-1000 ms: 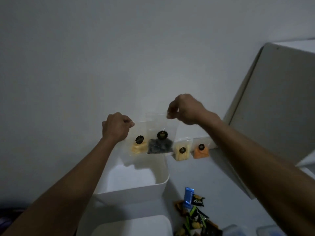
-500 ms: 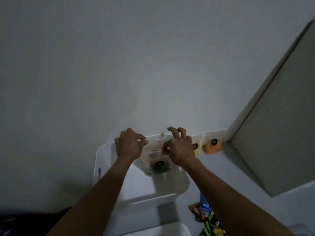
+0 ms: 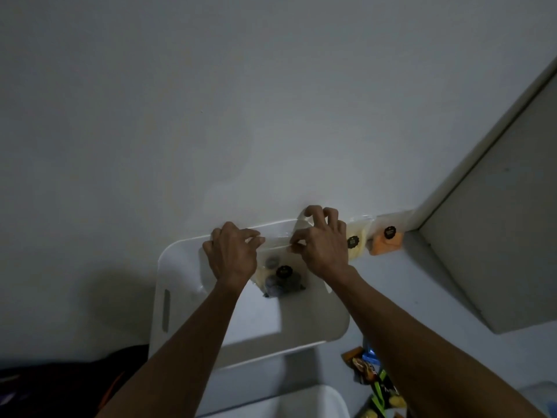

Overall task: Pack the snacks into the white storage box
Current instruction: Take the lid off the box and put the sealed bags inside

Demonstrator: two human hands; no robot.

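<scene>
The white storage box (image 3: 180, 297) stands against the wall. Inside it, at the far side, two clear snack bags stand: one with dark pieces and a black round label (image 3: 283, 280), and behind it one with yellow pieces (image 3: 261, 271), mostly hidden. My left hand (image 3: 232, 254) pinches the bags' top edge on the left. My right hand (image 3: 321, 245) pinches the top edge on the right, fingers curled. Two more clear bags lean on the wall right of the box: a pale yellow one (image 3: 355, 241) and an orange one (image 3: 387, 241).
A pile of small wrapped snacks (image 3: 373, 381) lies on the surface at the lower right. Another white container (image 3: 301, 402) sits at the bottom edge. A grey panel (image 3: 497, 221) rises on the right. Dark cloth (image 3: 60, 384) lies at lower left.
Both hands came down from above the box with the two bags and set them inside at the far side. The camera has tilted and moved closer.
</scene>
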